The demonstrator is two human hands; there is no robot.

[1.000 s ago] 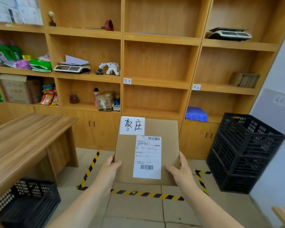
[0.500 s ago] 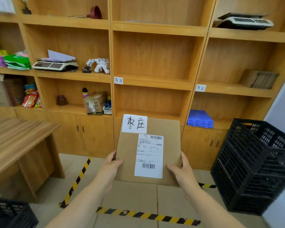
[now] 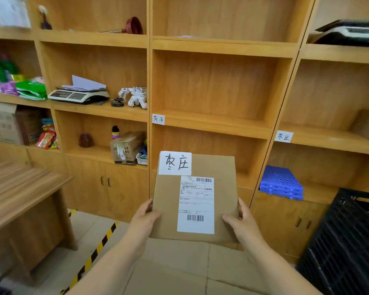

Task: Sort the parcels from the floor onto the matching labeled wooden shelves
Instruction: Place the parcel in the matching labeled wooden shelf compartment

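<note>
I hold a flat brown cardboard parcel in front of me, tilted up toward the camera. It carries a handwritten white tag reading 枣庄 and a printed shipping label. My left hand grips its lower left edge and my right hand grips its lower right edge. On the wooden shelves, a tag 菏泽 marks the middle bay and a matching tag 枣庄 marks the right bay, where brown parcels lie at the far right.
A wooden desk stands at the left. Black plastic crates are stacked at the right. A blue plastic pallet lies in the lower right bay. Scales, boxes and snacks fill the left shelves. Yellow-black tape runs across the floor.
I have moved closer to the shelves with the parcel held in both hands; the shelves now fill the view and the floor tape has slid down and left.
</note>
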